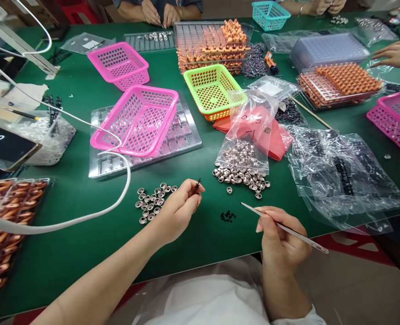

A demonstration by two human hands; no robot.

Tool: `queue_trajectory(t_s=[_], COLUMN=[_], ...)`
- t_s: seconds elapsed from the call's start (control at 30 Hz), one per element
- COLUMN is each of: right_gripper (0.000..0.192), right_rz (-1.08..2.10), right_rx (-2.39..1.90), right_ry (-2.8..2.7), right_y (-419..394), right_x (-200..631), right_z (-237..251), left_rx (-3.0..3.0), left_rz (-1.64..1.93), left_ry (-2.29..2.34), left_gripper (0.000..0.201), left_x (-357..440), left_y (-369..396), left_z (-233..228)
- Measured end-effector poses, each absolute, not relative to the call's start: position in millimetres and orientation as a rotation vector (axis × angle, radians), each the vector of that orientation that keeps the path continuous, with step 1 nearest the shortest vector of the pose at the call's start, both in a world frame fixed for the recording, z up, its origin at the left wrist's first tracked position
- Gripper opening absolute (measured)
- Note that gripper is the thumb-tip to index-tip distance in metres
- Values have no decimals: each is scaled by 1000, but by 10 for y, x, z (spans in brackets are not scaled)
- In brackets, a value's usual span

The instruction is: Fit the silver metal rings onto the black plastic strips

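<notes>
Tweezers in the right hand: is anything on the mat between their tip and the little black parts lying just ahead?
Nothing visible: only bare green mat lies between the tweezers tip and the black parts.

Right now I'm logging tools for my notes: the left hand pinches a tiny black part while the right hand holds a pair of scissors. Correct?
Not quite. The left hand does pinch a tiny black part, but the right hand holds slim metal tweezers, not scissors, as the head view shows.
</notes>
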State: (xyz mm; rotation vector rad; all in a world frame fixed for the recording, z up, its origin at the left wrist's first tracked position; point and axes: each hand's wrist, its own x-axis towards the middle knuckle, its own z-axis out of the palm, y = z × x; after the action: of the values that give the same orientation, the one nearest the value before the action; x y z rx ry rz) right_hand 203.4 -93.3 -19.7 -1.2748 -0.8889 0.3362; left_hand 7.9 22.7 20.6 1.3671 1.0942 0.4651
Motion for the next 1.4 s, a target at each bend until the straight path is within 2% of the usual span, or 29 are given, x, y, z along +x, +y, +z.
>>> queue_trajectory(t_s=[0.23,0.5,0.8,0.97,1.27,1.4], right_gripper=[14,17,20,20,17,22], right_rz=[332,320,358,373,365,379], right_rx=[-1286,-1279,-1263,-1246,-1257,-1235], right_ry=[-874,-888,-893,-899,-868,-955], right_y=[-884,-907,-897,-903,-885,-949], right_x=[2079,2104,2080,2081,2080,2011], right_z=[-227,-248,-221,-229,-231,-175], left_rx=[1826,2061,2106,2129,2024,1966], left_rz=[210,264,139,245,441,528], left_ry=[1136,1143,1148,1122,1086,1098], left_gripper=[20,27,9,10,15,14], left_x=[369,645,710,654,264,163], left_y=[344,395,408,375,67,-11], left_z=[222,-13,-8,-3,292,273])
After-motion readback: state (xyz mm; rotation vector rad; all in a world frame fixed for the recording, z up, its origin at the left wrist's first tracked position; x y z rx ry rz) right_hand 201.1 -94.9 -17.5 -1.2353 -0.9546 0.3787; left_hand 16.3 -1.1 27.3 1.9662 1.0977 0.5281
